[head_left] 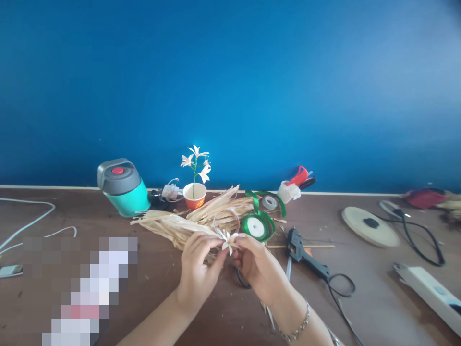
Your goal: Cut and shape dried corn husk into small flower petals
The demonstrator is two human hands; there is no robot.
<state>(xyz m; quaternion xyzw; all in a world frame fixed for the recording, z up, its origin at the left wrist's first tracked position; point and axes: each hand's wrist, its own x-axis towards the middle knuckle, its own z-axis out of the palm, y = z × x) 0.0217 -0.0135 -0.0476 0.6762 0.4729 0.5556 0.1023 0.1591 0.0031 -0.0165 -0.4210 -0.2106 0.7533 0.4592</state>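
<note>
My left hand [197, 269] and my right hand [258, 269] meet over the middle of the brown table [363, 307], fingers pinched together on a small cream flower made of dried leaf strips [229, 239]. A thin wire loop [226, 221] curves up from the flower. Just behind my hands lies a heap of dried pale leaf strips [194, 218]. A roll of green ribbon [257, 227] sits to the right of the heap. A red paper cup holding a finished white flower stem [195, 187] stands at the back.
A teal flask with a grey lid [123, 187] stands back left. A black glue gun [306, 254] with its cable lies right of my hands. Further right are a round cream disc [370, 227], black cable, a white power strip [430, 293]. White cables run at left.
</note>
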